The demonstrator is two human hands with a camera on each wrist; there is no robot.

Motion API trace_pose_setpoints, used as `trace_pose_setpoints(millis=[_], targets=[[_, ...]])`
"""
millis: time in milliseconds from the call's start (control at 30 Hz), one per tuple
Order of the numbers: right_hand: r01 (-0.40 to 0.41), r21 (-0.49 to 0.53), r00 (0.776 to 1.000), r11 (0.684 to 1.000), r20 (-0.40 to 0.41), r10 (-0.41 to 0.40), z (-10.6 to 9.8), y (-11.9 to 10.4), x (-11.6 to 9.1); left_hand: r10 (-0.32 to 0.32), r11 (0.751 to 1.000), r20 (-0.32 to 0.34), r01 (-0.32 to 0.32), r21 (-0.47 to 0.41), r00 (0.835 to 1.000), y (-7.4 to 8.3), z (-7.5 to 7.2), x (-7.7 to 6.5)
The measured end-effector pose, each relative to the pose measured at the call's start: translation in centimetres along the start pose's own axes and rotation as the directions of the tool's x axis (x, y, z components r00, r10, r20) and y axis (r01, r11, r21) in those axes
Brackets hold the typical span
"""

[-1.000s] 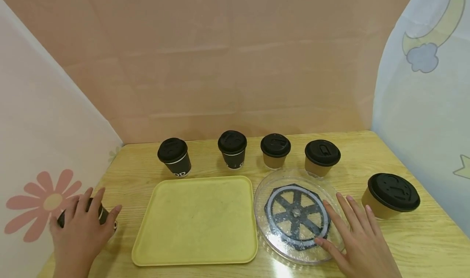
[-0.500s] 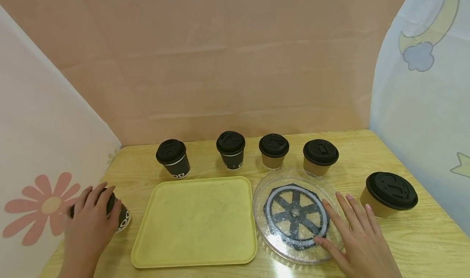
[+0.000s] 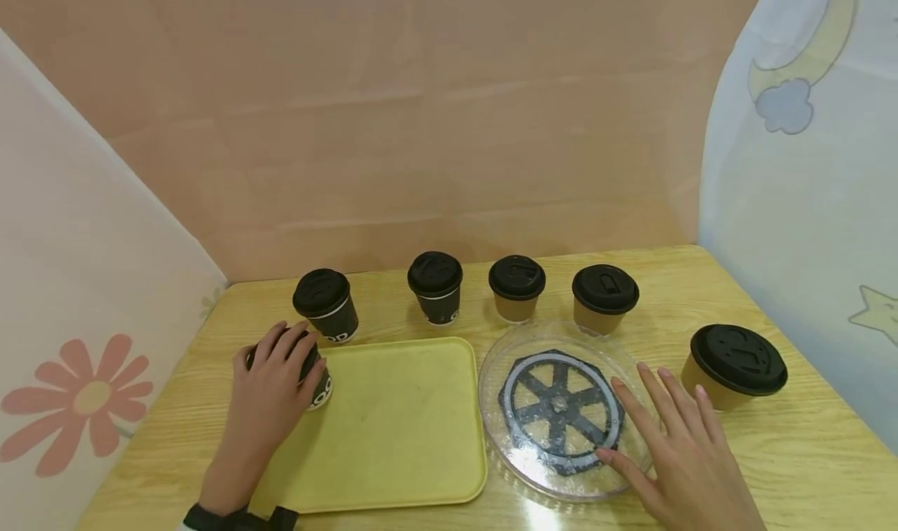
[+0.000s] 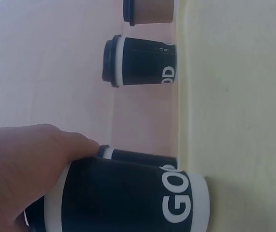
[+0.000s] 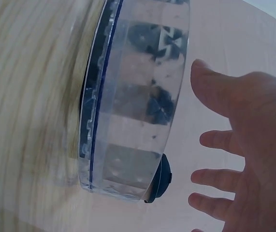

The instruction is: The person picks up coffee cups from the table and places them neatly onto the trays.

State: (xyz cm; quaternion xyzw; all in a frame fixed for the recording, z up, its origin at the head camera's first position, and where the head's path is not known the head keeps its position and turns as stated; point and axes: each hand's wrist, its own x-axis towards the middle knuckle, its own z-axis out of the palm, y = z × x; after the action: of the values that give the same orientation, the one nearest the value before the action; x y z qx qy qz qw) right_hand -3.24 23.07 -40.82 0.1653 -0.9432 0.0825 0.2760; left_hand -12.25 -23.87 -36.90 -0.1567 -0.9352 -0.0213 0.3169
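Note:
My left hand (image 3: 266, 391) grips a black paper coffee cup (image 3: 322, 391) with a black lid, thumb and fingers around its upper part. The cup overlaps the far left corner of a yellow tray (image 3: 393, 437); in the left wrist view the cup's (image 4: 118, 193) white lettering faces the camera and its base is close to the tray surface. My right hand (image 3: 684, 457) has its fingers spread beside a clear round plastic turntable (image 3: 559, 404) with a dark spoked pattern. In the right wrist view the fingers (image 5: 222, 181) hold nothing and stand apart from the turntable's wall.
Behind the tray stand two black lidded cups, one at the left (image 3: 337, 318) and one nearer the middle (image 3: 440, 305). Brown lidded cups stand behind the turntable (image 3: 515, 306), (image 3: 596, 318) and at the right (image 3: 708, 379). Cloth walls (image 3: 435, 125) enclose the wooden table.
My left hand has brought the black cup rightward and away from me, from the table at the left to the tray's far left corner. The right hand stays by the turntable.

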Motion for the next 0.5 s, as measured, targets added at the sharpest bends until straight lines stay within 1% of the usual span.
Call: trace_pose_setpoints(millis=[100, 267, 500], targets=[[-0.006, -0.003, 1.0, 1.0, 0.007, 0.006, 0.0, 0.0, 0.0, 0.005, 1.0, 0.009, -0.005, 0.01, 1.0, 0.2, 0.6, 0.3], [-0.012, -0.008, 1.0, 1.0, 0.023, 0.013, 0.1, 0.2, -0.1, 0.005, 1.0, 0.028, -0.005, 0.001, 1.0, 0.4, 1.3, 0.7], [-0.014, -0.014, 1.0, 1.0, 0.006, 0.014, 0.0, 0.2, -0.1, 0.009, 1.0, 0.027, -0.01, 0.008, 1.0, 0.5, 1.9, 1.1]])
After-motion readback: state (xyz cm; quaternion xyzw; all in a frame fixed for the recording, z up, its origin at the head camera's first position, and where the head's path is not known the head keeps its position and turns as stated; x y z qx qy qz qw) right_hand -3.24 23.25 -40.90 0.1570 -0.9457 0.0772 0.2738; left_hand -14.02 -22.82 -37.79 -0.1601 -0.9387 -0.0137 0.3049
